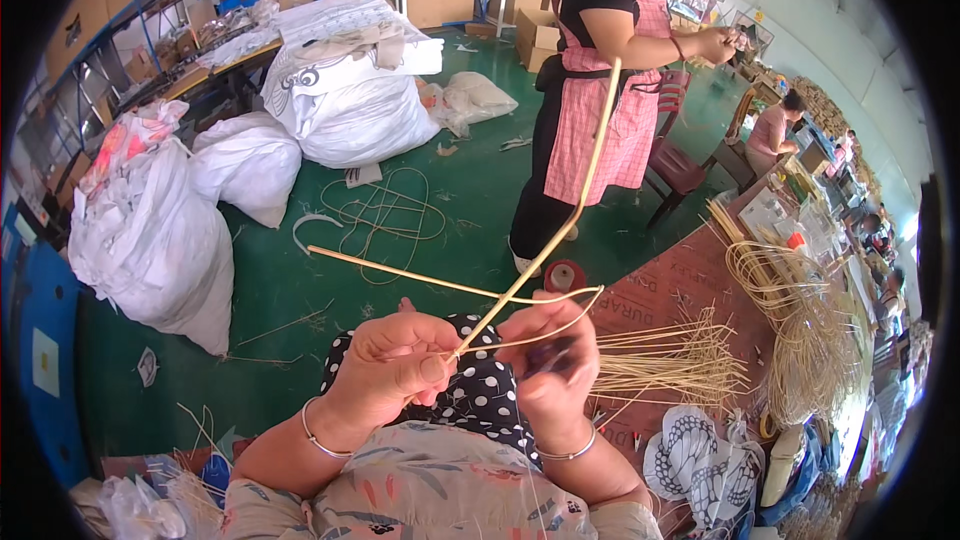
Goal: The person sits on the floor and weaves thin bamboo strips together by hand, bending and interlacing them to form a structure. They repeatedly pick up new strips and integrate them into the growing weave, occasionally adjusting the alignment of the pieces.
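Both hands closed: left hand [395, 365] pinching rattan strips [520, 285]; right hand [548, 360] hiding dark tool.

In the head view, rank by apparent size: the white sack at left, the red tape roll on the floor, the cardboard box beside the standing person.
1. White sack
2. Cardboard box, farther away, so unsure
3. Red tape roll

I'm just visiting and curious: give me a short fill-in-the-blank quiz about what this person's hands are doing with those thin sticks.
1. The left hand and right hand pinch pale cane strips where they ____ one another.
2. Each wrist wears a thin ____ bangle.
3. The floor beneath the white sacks is painted ____.
4. A person standing nearby wears a pink checked ____.

Missing words: cross; silver; green; apron
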The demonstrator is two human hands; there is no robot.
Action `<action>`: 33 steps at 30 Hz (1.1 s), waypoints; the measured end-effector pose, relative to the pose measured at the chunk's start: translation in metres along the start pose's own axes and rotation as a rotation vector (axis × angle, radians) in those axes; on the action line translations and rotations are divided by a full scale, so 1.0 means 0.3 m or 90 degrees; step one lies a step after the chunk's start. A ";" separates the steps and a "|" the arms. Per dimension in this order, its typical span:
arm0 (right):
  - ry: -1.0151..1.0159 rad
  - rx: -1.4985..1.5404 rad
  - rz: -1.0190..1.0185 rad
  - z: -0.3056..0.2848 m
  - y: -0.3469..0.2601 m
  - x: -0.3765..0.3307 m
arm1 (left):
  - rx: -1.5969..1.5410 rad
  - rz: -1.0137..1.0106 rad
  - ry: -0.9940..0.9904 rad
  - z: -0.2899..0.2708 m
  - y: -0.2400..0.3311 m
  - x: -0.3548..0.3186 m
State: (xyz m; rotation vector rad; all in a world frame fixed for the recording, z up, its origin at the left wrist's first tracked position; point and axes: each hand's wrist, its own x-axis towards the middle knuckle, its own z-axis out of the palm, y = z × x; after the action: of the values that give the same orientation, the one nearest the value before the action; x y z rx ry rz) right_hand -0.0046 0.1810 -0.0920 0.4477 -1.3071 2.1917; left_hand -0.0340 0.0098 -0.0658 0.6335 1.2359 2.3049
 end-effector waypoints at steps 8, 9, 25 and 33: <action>0.106 0.091 0.136 -0.004 -0.055 0.017 | 0.089 -0.015 -0.095 -0.068 -0.012 0.015; 0.095 0.093 0.132 -0.010 -0.048 0.012 | 0.117 -0.057 -0.112 -0.086 0.015 0.024; 0.033 0.098 0.139 -0.005 -0.057 -0.001 | 0.207 -0.157 -0.179 0.025 0.127 0.135; 0.061 0.062 0.136 -0.004 -0.053 -0.012 | 0.418 -0.031 -0.133 0.088 0.143 0.104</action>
State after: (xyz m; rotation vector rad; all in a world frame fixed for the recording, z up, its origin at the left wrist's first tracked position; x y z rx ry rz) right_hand 0.0078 0.1870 -0.0832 0.2455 -1.2494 2.4286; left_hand -0.0506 0.0235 -0.0107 1.0130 1.8780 1.7109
